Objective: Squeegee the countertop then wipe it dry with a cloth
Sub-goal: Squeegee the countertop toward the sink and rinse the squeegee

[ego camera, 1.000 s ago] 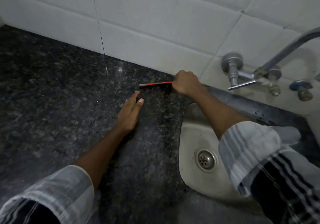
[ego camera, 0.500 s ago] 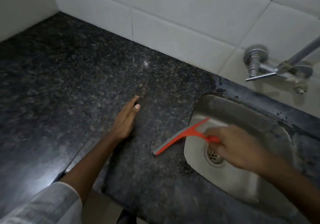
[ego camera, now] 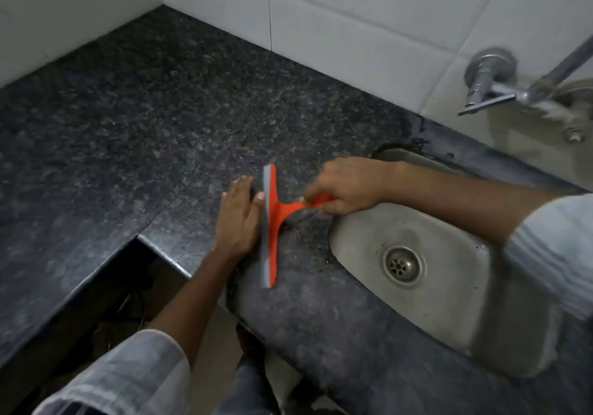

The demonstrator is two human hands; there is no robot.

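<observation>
An orange squeegee (ego camera: 272, 222) with a grey rubber blade stands on the dark speckled granite countertop (ego camera: 144, 132), its blade running near to far just left of the sink. My right hand (ego camera: 348, 186) is shut on its orange handle. My left hand (ego camera: 239, 218) lies flat on the counter, fingers together, right against the blade's left side. No cloth is in view.
A steel sink (ego camera: 426, 273) with a round drain is set into the counter at the right. A metal tap (ego camera: 500, 90) juts from the white tiled wall (ego camera: 353, 26) above it. The counter steps back at the front left, over a dark gap (ego camera: 106, 299).
My right hand has brought the squeegee from over the sink leftward onto the counter, turning the blade until it stands next to my left hand. My view has shifted left and back.
</observation>
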